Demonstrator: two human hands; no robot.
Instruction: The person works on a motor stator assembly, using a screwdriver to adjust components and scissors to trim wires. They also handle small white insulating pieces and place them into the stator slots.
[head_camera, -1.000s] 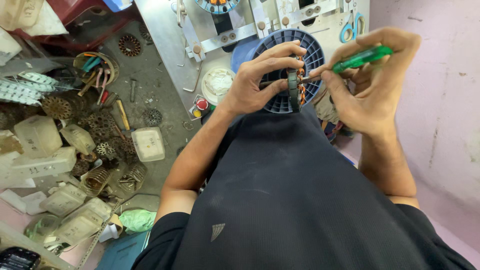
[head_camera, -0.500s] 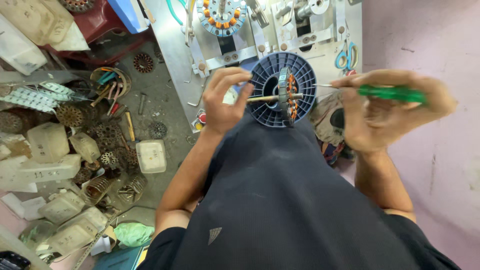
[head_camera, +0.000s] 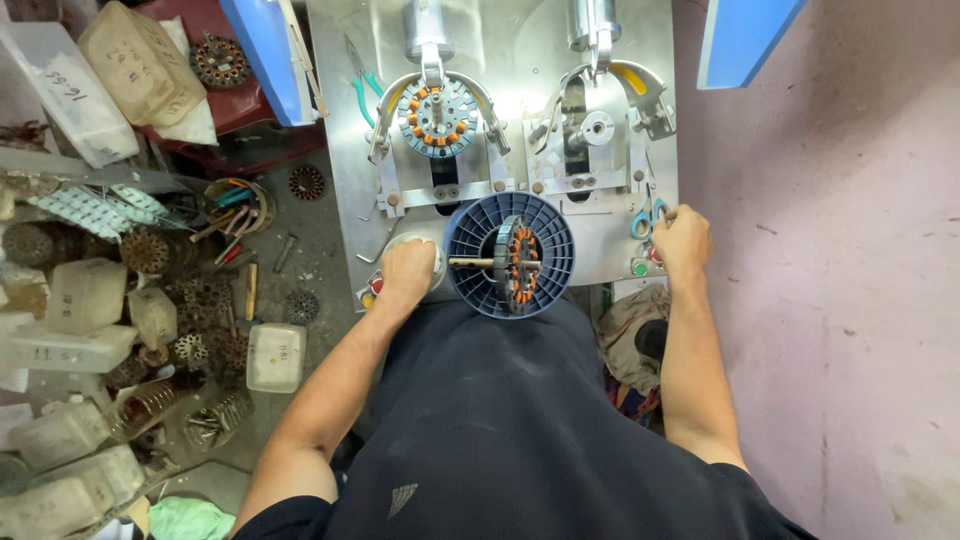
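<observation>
Both hands left the blue fan disc (head_camera: 470, 235), right hand (head_camera: 682, 243) beside scissors (head_camera: 645, 219).

The left hand (head_camera: 408, 272) lies closed over a pale round thing (head_camera: 432, 252) at the centre left of the frame, covering most of it, so its kind cannot be told, and the right hand (head_camera: 682, 243) at centre right hides whatever its fingers press on the metal plate (head_camera: 345, 120), with only part of the blue-handled scissors (head_camera: 645, 218) showing beside it. The blue spool (head_camera: 510, 254) loses its lower rim behind the dark shirt (head_camera: 520, 430). The blue panel (head_camera: 745, 35) at upper right is cut off by the top edge, and the cloth bundle (head_camera: 625, 335) below the right forearm is too shadowed to make out.
</observation>
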